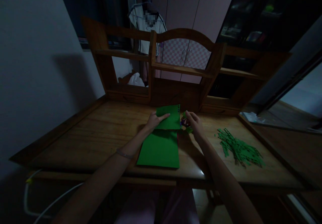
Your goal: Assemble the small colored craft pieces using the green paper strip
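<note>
My left hand (153,121) grips a green paper sheet (168,117), thumb on top, raised above the table. Small dark cut-outs run along the upper part of its right edge. Beneath it a stack of green paper (159,150) lies flat on the wood. Just at the sheet's right edge, my right hand (196,125) is closed around a small dark and green object (186,122); its exact kind is hard to make out in the dim light, and the fingers partly cover it.
A pile of green perforated paper strips (238,148) lies on the right of the wooden table (100,133). Shelving (181,69) rises along the back edge. Clear plastic (251,117) sits at the far right corner. A shirt (146,29) hangs behind.
</note>
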{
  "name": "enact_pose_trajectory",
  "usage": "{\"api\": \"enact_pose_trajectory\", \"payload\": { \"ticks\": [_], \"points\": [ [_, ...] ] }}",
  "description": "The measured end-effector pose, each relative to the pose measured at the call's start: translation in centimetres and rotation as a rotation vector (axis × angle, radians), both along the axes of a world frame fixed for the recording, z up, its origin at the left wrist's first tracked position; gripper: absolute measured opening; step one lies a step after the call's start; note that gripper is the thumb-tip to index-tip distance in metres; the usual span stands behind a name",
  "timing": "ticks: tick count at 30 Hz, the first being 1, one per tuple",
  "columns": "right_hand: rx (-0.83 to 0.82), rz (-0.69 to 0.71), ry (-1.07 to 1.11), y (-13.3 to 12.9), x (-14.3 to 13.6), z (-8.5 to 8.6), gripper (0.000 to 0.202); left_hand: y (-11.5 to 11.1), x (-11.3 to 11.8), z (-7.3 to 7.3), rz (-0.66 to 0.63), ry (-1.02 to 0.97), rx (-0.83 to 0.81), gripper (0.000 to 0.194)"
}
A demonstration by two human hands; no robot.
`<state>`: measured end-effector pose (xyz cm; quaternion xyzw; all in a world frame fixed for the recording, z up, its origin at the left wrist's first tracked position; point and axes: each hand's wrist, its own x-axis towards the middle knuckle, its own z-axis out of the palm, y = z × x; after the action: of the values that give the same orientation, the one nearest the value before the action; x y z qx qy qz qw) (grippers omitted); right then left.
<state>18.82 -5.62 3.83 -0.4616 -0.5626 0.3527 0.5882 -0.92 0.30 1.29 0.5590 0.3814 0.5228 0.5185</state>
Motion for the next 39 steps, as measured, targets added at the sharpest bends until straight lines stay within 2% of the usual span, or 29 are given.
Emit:
{"api": "enact_pose_trajectory", "payload": {
  "ticks": [9, 14, 22, 26, 33, 39],
  "points": [
    [-0.006, -0.025, -0.08, -0.24, -0.29, 0.22, 0.043, -0.22, 0.14, 0.21, 0.014, 0.036, 0.054, 0.046],
    [-0.004, -0.003, -0.088, -0.21, -0.26, 0.11, 0.04, 0.0, 0.23, -0.08, -0.014, 0.032, 0.047, 0.045],
    [-0.022, 0.01, -0.066, 0.01, -0.19, -0.23, 0.04, -0.3, 0.12, 0.33, 0.005, 0.041, 0.057, 0.043],
    [-0.009, -0.019, -0.056, 0.03, -0.28, -0.21, 0.041, -0.16, 0.22, 0.02, 0.018, 0.036, 0.082, 0.043],
    [-0.03, 0.011, -0.075, -0.18, -0.38, 0.02, 0.041, 0.1, 0.16, -0.37, -0.009, 0.043, 0.098, 0.047],
    [-0.02, -0.041, -0.1, -0.12, -0.46, 0.19, 0.044, -0.13, 0.18, -0.08, 0.003, 0.034, 0.084, 0.046]
  ]
}}
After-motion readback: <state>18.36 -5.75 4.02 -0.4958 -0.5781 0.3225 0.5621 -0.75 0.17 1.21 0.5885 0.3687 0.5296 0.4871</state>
